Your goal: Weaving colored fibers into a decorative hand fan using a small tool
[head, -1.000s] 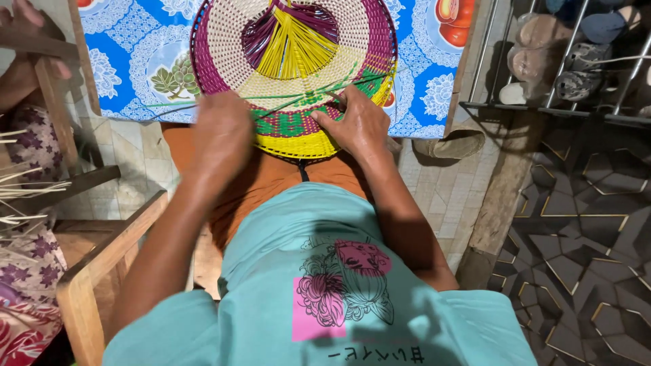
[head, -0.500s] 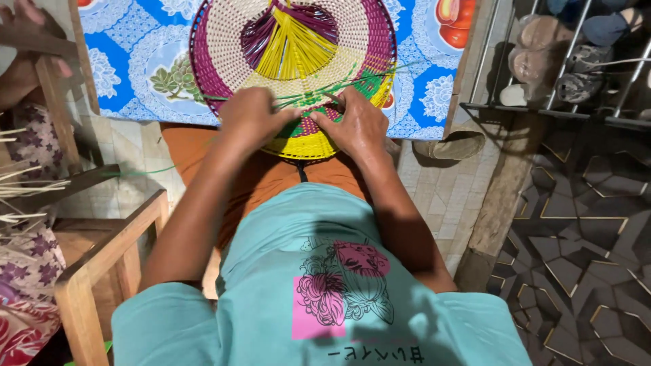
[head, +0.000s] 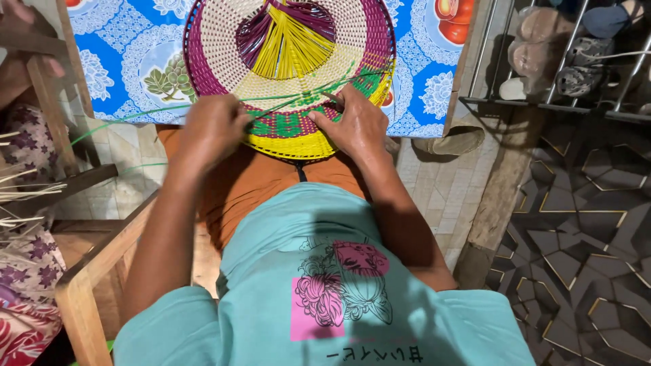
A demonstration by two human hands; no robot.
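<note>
A blue flowered cloth [head: 129,61] covers the desk where the round woven tray [head: 291,74], mostly woven with its rim unfinished, rests against the lap while the right hand [head: 356,125] presses it and the left hand [head: 213,129] pinches a green strip [head: 135,116].

A blue floral tablecloth [head: 129,61] hangs at twelve o'clock. At three o'clock lies dark geometric floor tiling [head: 583,224] — pale small tiles [head: 441,190] beside it. A wooden chair frame [head: 88,271] stands at eight o'clock — a metal rack [head: 542,102] at two.
</note>
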